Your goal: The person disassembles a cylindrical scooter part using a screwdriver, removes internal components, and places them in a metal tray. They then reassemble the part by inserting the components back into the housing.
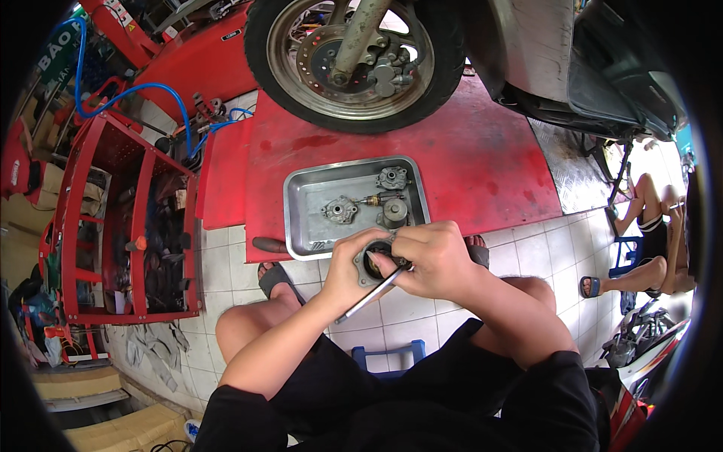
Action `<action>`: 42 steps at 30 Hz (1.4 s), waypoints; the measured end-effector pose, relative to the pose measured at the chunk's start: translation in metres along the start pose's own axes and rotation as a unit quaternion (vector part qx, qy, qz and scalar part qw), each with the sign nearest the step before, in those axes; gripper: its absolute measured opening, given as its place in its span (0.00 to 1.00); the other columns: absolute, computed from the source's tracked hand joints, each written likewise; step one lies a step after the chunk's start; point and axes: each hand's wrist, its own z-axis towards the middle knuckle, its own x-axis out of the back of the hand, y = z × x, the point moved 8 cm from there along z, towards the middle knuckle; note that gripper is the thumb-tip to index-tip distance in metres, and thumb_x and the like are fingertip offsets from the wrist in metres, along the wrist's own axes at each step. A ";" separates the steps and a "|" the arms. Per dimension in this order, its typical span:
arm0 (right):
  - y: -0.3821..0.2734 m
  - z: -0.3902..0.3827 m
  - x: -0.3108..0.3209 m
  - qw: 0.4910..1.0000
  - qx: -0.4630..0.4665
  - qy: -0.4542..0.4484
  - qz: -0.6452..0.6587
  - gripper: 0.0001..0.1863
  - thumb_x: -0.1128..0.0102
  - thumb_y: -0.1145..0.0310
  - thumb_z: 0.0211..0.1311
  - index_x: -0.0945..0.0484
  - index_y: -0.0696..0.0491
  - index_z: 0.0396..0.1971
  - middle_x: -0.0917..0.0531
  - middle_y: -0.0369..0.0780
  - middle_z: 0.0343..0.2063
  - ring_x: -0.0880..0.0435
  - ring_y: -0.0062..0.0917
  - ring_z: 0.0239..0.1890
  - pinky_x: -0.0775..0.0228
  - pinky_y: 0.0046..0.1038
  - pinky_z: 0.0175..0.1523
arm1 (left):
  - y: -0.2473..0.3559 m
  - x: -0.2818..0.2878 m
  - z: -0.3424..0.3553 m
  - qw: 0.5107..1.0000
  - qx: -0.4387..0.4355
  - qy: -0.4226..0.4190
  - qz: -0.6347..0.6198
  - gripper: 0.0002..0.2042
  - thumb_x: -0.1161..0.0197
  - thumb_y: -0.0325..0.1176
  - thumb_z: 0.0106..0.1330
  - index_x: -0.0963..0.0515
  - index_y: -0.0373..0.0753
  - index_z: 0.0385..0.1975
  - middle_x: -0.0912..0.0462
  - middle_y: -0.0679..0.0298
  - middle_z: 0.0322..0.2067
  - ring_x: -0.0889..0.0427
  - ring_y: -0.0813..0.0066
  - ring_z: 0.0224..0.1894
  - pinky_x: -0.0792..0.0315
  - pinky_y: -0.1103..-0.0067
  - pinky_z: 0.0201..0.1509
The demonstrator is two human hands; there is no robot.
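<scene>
My left hand [348, 265] is wrapped round a small grey metal housing [365, 282] with bolt ears and a dark round opening facing up. In my right hand [435, 260] is a slim metal tool [367, 297]; its bare shaft slants down to the left across the housing's near side. The right thumb reaches into the opening, and fingers hide part of its inside. Just beyond my hands lies a steel tray [294, 218]. It holds two flanged metal parts, one at the left [340, 210] and one at the back [393, 178], plus a metal cylinder [394, 212] and a small brass-toned fitting [370, 200].
The tray rests on a red lift platform [482, 181] under a motorbike's front wheel [354, 68]. A dark handle [269, 245] lies by the tray's left corner. At left stands a red tool trolley [143, 226]; a blue hose [132, 89] hangs behind. Another person's legs [636, 275] show at right.
</scene>
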 end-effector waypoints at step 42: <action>-0.001 0.012 0.005 0.997 0.006 0.060 0.052 0.21 0.31 0.59 0.53 0.32 0.51 0.12 0.30 0.36 0.10 0.27 0.32 0.11 0.38 0.31 0.18 | 0.019 0.063 -0.003 0.993 -0.060 0.092 -0.033 0.25 0.25 0.22 0.39 0.22 0.32 0.42 0.16 0.56 0.41 0.17 0.66 0.44 0.25 0.73 0.51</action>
